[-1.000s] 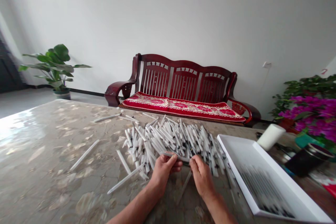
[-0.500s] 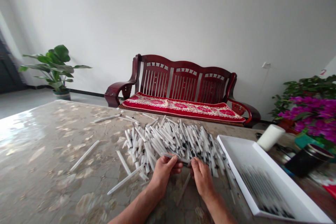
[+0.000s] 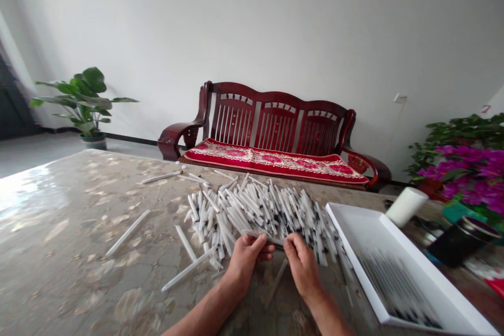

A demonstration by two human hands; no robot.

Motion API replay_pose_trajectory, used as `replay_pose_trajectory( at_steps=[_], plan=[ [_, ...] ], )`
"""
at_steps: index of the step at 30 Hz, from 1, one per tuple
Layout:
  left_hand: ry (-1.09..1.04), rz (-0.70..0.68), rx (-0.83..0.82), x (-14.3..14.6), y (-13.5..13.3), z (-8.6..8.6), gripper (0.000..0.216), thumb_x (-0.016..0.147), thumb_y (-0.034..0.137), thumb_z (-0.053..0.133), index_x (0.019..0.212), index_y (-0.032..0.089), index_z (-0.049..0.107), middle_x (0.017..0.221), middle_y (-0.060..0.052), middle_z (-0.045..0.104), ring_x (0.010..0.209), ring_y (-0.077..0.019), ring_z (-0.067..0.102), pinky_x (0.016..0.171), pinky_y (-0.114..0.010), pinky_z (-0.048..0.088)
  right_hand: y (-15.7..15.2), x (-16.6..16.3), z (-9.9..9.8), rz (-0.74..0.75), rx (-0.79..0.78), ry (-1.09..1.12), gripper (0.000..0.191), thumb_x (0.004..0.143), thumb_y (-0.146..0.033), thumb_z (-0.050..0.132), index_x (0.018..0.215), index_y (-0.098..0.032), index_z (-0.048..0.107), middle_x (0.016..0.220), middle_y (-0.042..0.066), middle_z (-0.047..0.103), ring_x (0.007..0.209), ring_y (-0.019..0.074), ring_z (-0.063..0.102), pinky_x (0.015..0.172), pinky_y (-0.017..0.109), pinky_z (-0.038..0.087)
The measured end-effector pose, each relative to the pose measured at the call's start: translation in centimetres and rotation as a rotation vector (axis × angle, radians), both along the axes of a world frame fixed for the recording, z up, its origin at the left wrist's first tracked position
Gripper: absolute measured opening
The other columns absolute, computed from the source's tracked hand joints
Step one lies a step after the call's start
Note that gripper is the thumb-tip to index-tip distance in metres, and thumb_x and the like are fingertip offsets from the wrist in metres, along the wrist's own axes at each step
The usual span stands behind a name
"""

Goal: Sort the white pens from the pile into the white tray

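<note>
Between my two hands is a thin pen [image 3: 271, 239], pale and translucent with a dark end towards the right. My left hand [image 3: 247, 256] is closed on its left part, thumb on top. At its dark right end, the fingers of my right hand [image 3: 301, 260] are closed in a pinch. The pen lies roughly level, just above the near edge of a big heap of white translucent pen parts [image 3: 252, 202], many with dark ends. Fingers hide the pen's right tip.
A white tray [image 3: 354, 262] at the right holds a row of slim pens [image 3: 397, 283]. Beyond it stand a white roll [image 3: 407, 207] and a black cup [image 3: 462, 241]. Loose white tubes [image 3: 128, 232] lie left on the patterned table [image 3: 79, 273]. A wooden bench [image 3: 275, 121] stands behind.
My right hand has shifted very slightly to the left along the pen. My left hand and the heap look the same.
</note>
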State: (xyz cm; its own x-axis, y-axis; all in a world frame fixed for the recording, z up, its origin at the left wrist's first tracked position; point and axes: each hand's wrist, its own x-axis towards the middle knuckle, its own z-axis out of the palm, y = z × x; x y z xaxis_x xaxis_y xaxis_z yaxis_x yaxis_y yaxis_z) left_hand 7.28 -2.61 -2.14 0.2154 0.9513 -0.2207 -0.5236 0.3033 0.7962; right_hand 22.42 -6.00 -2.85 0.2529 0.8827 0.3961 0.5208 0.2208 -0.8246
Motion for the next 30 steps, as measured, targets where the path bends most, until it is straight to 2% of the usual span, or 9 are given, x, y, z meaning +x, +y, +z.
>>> replay_pose_trajectory(
  at_steps=[5,9,14,17,19,21,24,27,30],
  plan=[
    [0.017,0.001,0.02,0.1,-0.2,0.1,0.045,0.054,0.046,0.092,0.074,0.016,0.066,0.064,-0.003,0.071,0.058,-0.0169,0.069,0.054,-0.024,0.054,0.1,-0.3,-0.6,-0.025,-0.106,0.108,0.054,0.093,-0.067,0.036,0.062,-0.026,0.051,0.048,-0.003,0.046,0.046,0.0169,0.044,0.045,0.028,0.032],
    [0.021,0.006,0.03,0.0,-0.2,0.2,0.048,0.051,0.049,0.092,0.072,0.015,0.066,0.064,-0.004,0.072,0.058,-0.0169,0.069,0.055,-0.025,0.055,0.2,-0.5,-0.7,0.01,-0.111,0.109,0.05,0.09,-0.07,0.042,0.067,-0.025,0.052,0.051,-0.004,0.045,0.048,0.0149,0.043,0.045,0.025,0.031],
    [0.007,-0.039,0.066,0.0,-0.3,0.5,0.051,0.048,0.051,0.093,0.071,0.016,0.064,0.059,-0.002,0.07,0.056,-0.0162,0.067,0.053,-0.024,0.054,0.1,-0.2,-0.5,0.029,-0.169,0.208,0.05,0.091,-0.068,0.041,0.063,-0.026,0.047,0.047,-0.005,0.041,0.042,0.0138,0.036,0.042,0.026,0.028],
    [-0.032,-0.16,0.071,-0.2,-0.3,0.7,0.045,0.052,0.043,0.094,0.075,0.014,0.068,0.064,-0.004,0.072,0.058,-0.0138,0.067,0.055,-0.021,0.053,0.0,0.8,-0.1,0.086,-0.17,0.271,0.05,0.091,-0.066,0.042,0.063,-0.026,0.047,0.047,-0.006,0.042,0.041,0.0141,0.038,0.042,0.026,0.031],
    [-0.059,-0.254,0.002,-0.4,-0.1,0.7,0.039,0.06,0.039,0.091,0.081,0.013,0.071,0.071,-0.005,0.074,0.057,-0.0109,0.065,0.053,-0.018,0.05,-0.1,1.5,0.3,0.114,-0.152,0.249,0.049,0.092,-0.065,0.043,0.063,-0.026,0.048,0.049,-0.005,0.044,0.043,0.0145,0.041,0.044,0.026,0.033],
    [-0.058,-0.35,-0.118,-0.6,0.2,0.7,0.037,0.073,0.046,0.081,0.082,0.012,0.072,0.068,-0.006,0.073,0.047,-0.0077,0.059,0.042,-0.015,0.04,-0.2,2.1,0.6,0.136,-0.119,0.172,0.048,0.092,-0.062,0.044,0.061,-0.025,0.047,0.05,-0.004,0.045,0.046,0.0145,0.043,0.045,0.025,0.033],
    [-0.026,-0.596,-0.229,-1.1,0.5,0.4,0.058,0.085,0.066,0.059,0.076,0.01,0.071,0.052,-0.004,0.063,0.032,-0.0046,0.042,0.032,-0.015,0.017,-0.3,2.1,0.8,0.157,-0.067,0.0,0.047,0.093,-0.055,0.045,0.058,-0.024,0.046,0.051,-0.004,0.047,0.05,0.0145,0.046,0.049,0.025,0.033],
    [-0.004,-0.781,-0.139,-1.5,0.3,0.0,0.059,0.075,0.067,0.07,0.075,0.008,0.072,0.046,-0.001,0.058,0.029,-0.0035,0.034,0.032,-0.017,0.011,-0.3,1.9,0.7,0.181,-0.075,-0.118,0.046,0.095,-0.053,0.041,0.062,-0.024,0.051,0.052,-0.004,0.049,0.052,0.0146,0.05,0.052,0.025,0.035],
    [-0.035,-0.71,-0.052,-1.5,-0.1,-0.1,0.05,0.062,0.056,0.086,0.073,0.01,0.07,0.051,-0.001,0.061,0.034,-0.0031,0.037,0.033,-0.016,0.018,0.1,2.6,0.6,0.124,-0.098,-0.145,0.042,0.097,-0.051,0.037,0.08,-0.024,0.064,0.06,-0.002,0.059,0.058,0.0167,0.057,0.055,0.025,0.041]
  ],
)
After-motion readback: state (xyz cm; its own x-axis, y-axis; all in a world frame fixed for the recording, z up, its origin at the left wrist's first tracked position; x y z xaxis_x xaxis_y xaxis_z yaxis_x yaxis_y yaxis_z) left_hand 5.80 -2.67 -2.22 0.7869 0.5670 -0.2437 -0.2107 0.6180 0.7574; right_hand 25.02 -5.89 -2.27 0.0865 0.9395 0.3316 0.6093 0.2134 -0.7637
